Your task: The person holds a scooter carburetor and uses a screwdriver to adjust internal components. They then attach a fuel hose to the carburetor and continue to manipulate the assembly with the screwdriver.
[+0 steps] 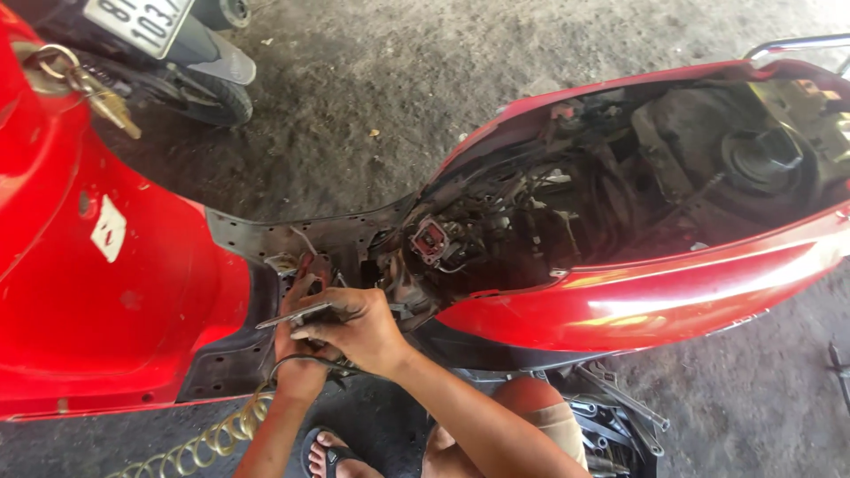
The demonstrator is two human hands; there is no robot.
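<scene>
The right hand (359, 329) is closed around a thin metal tool (297, 315), which points to the left over the floorboard of the red scooter (655, 296). The left hand (299, 367) is just under it, closed on a black hose (305, 360) that joins a coiled yellow air line (208, 440). Both hands are in front of the open engine bay. The seat compartment (673, 168) is open, and inside are dusty wires, a small red-framed connector (431, 240) and a round black fuel cap (761, 159). A tray (611, 425) on the ground beside the knee holds wrenches.
</scene>
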